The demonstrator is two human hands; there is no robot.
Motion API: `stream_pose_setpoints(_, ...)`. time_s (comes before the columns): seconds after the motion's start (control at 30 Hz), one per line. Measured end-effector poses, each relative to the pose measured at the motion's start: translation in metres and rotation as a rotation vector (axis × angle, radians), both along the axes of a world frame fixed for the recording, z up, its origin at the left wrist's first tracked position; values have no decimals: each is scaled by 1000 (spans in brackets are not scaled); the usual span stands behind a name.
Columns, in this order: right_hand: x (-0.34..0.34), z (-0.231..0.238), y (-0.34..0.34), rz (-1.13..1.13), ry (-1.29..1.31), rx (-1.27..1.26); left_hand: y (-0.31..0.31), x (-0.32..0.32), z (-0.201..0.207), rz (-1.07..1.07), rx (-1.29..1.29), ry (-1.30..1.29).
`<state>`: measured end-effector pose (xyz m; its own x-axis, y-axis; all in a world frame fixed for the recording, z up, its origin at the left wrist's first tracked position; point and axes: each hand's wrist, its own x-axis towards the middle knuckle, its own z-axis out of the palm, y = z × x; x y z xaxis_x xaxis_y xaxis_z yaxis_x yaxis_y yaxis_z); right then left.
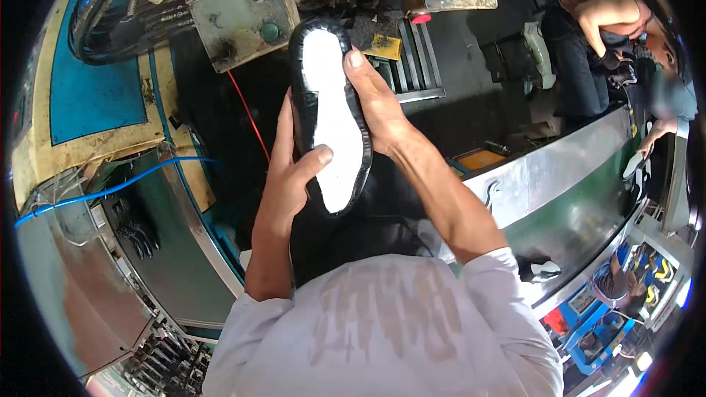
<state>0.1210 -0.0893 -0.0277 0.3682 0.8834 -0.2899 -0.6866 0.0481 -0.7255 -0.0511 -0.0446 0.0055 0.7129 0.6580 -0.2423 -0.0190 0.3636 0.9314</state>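
A black shoe upper (pixel 340 132) with a white sole-shaped bottom is held upright in front of me, its white underside turned toward me. My left hand (pixel 288 169) grips its lower left side, the thumb pressed on the white surface and the fingers behind the black edge. Higher up, my right hand (pixel 375 99) is closed around the right side, with its thumb along the black rim near the top. What fills the inside of the upper is hidden from this side.
Beyond the shoe stands a worn machine with a control box (pixel 246 15) and a red button (pixel 420 18). A blue hose (pixel 110 187) runs at left. On the right, a green conveyor (pixel 566 228) carries a black-and-white shoe piece (pixel 544 272). Other people work at far right.
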Motion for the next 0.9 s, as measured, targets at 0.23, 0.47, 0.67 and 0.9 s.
stream_pose_setpoints(0.23,-35,-3,-38,109,-429,-10,-37,-33,14,31,377,283)
stream_pose_setpoints(0.47,-78,-31,-26,332,-388,-32,-31,-111,-1,214,279,379)
stream_pose_setpoints(0.67,-40,-55,-70,304,-422,-263,46,-269,-36,538,224,838)
stream_pose_setpoints(0.9,12,-91,-98,61,-431,-578,160,-501,-184,325,786,1866)
